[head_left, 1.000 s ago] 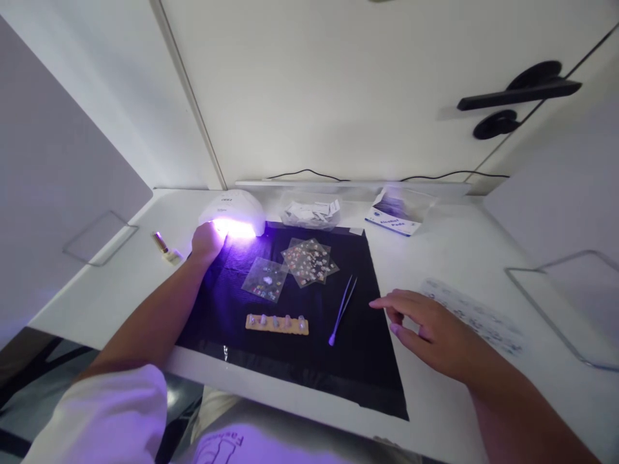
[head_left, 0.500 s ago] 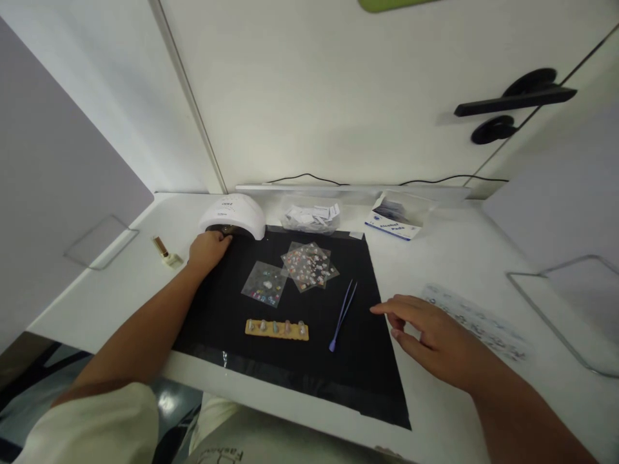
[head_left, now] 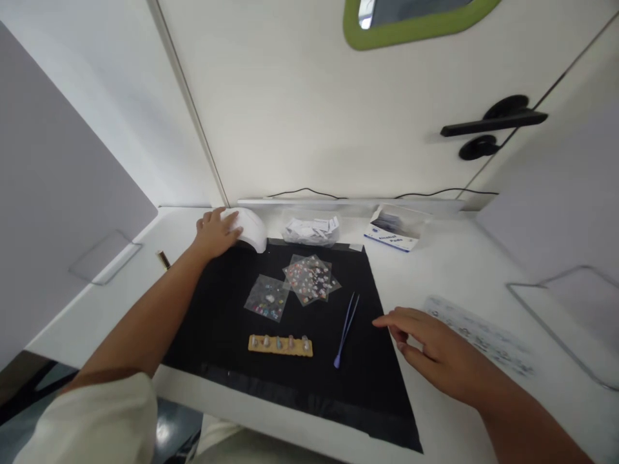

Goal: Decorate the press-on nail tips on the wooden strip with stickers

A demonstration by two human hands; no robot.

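My left hand (head_left: pixel 215 234) lies on top of a white nail lamp (head_left: pixel 251 227), its fingers spread over the curved shell. My right hand (head_left: pixel 425 338) hovers or rests at the mat's right edge, index finger stretched out, holding nothing. Just left of that fingertip lie blue tweezers (head_left: pixel 345 332) on the black mat (head_left: pixel 217 322). A tan strip (head_left: pixel 280 352) carrying several decorated nail tips sits near the mat's front. Behind it are a clear sticker sheet (head_left: pixel 267 298) and a fanned stack of sticker sheets (head_left: pixel 312 279).
Along the back stand a clear bag of white packets (head_left: pixel 312 230) and an opened alcohol pads box (head_left: pixel 394 229). A transparent patterned sheet (head_left: pixel 478 335) lies at the right. Behind my left forearm, a gold-capped bottle (head_left: pixel 163 260) partly shows. A door with a black handle (head_left: pixel 493 122) rises behind.
My left hand has moved up from the lamp's front opening onto its top. My right hand is nearly still. The camera view has tilted upward slightly.
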